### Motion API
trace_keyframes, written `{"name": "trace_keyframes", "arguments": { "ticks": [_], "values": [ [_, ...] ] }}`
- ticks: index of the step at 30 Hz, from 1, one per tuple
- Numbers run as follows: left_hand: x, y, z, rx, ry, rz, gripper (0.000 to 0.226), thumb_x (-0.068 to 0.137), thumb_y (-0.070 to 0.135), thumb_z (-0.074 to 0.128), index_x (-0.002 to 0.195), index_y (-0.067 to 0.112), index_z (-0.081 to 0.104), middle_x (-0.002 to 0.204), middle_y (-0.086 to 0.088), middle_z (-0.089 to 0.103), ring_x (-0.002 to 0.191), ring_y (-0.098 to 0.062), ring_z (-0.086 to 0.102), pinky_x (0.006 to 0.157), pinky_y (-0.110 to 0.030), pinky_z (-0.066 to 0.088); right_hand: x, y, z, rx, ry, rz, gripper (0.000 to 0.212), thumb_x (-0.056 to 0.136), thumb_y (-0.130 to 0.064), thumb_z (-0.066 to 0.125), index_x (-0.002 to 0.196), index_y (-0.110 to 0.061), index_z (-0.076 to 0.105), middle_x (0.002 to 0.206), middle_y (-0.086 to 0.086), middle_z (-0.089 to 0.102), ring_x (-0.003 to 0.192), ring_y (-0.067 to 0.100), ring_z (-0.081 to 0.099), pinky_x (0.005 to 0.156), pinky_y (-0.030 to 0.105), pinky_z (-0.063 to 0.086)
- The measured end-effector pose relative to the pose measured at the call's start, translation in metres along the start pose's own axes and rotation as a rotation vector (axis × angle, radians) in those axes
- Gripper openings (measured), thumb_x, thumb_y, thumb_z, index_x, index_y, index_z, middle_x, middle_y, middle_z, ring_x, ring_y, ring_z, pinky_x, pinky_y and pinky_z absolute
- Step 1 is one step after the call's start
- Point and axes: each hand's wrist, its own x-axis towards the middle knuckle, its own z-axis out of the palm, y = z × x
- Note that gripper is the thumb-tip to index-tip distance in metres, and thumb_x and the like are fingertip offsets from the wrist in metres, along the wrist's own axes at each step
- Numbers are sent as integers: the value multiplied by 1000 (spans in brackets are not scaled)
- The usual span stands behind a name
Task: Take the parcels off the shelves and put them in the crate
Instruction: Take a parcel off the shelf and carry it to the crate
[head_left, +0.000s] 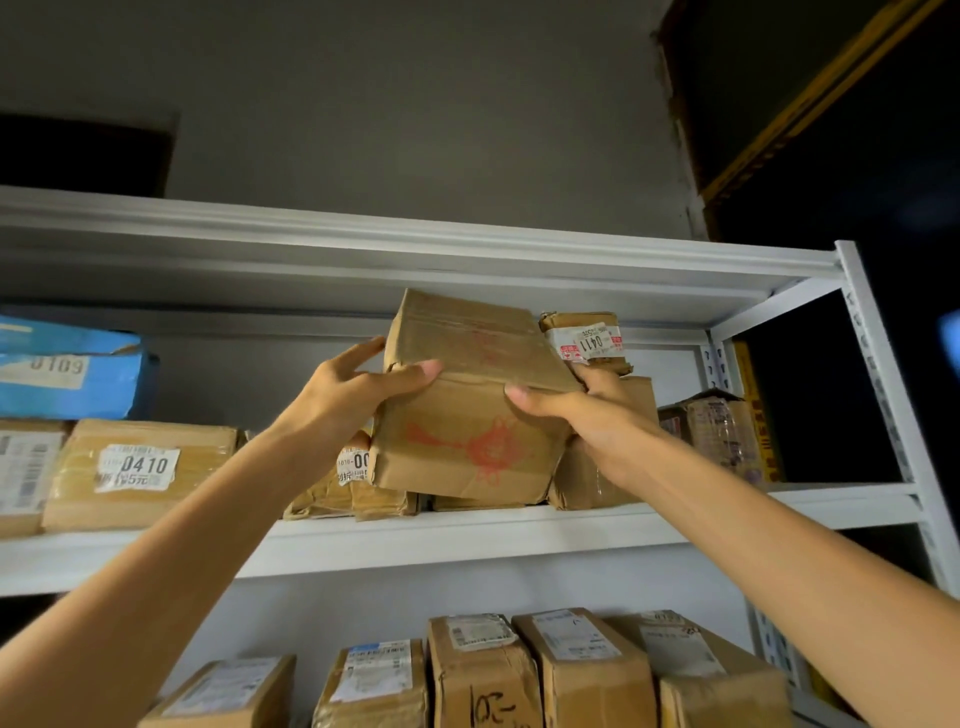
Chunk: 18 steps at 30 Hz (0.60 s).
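1. Grey wall behind white shelves (467, 535); boxes (358, 496) behind the parcel (467, 421) are mostly hidden, one label cut off.
2. Blue box (67, 369) and 0410 box (140, 467) lie left, 0411 box (587, 340) just behind at right; lower boxes (483, 670) stand beneath.
3. Tilted above the middle shelf, the parcel is gripped at its sides by left hand (337, 400) and right hand (587, 415).

Grey wall (415, 104) behind white shelving (467, 540)

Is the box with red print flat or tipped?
Tipped: left hand and right hand grip the box; its edges slant against the shelf edge.
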Motion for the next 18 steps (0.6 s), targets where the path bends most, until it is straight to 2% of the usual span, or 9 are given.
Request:
{"name": "trace_keyframes", "arguments": {
  "ticks": [3,7,9,11,13,15,17,18],
  "values": [
    [-7,0,-3,7,-70,25,102,52,41,78,146,34,37,109,-2,72,99,-24,68,93,-54,51,-5,4,-3,12,-80,-1,103,26,-38,90,124,-23,61,109,-5,72,111,17,62,106,41,43],
    [-13,-1,1,-8,-38,51,96,54,33,79,143,32,41,106,0,72,98,-22,68,92,-54,51,-9,8,-7,45,-89,5,116,26,-32,91,135,-24,53,113,-4,71,115,18,60,105,40,44],
    [-16,-2,1,-44,-31,57,94,55,31,79,142,31,43,107,-1,71,93,-20,70,78,-45,57,-12,8,-7,73,-114,-4,110,30,-36,92,133,-27,54,113,-6,71,112,15,62,102,38,46],
    [-18,-3,0,-82,-29,58,92,55,27,79,140,30,45,106,-2,72,90,-19,71,63,-33,54,-16,8,-6,128,-99,12,114,33,-40,92,138,-30,48,115,-8,70,106,11,65,97,36,49],
    [-20,-4,-1,-125,-17,62,88,55,22,79,137,29,48,104,-2,73,91,-21,70,61,-31,52,-20,8,-6,143,-81,-8,116,36,-37,91,142,-28,45,117,-6,69,108,12,64,99,36,49],
    [-23,-9,-1,-188,9,79,84,57,17,80,134,29,51,102,-1,74,89,-21,71,60,-30,51,-25,7,-6,145,-92,-50,108,41,-31,91,140,-31,47,111,-10,72,107,8,65,94,28,51],
    [-27,-17,-1,-254,43,112,86,56,18,86,134,30,52,106,-1,73,89,-21,72,63,-31,53,-31,5,-3,104,-96,-122,93,50,-25,90,131,-45,48,102,-22,71,102,-3,63,76,12,51],
    [-29,-23,-1,-287,64,126,90,54,18,89,135,32,52,109,-2,72,91,-21,72,65,-32,55,-34,2,-1,58,-85,-155,90,53,-24,90,127,-51,47,100,-30,68,103,-7,60,72,9,47]
  ]
}}
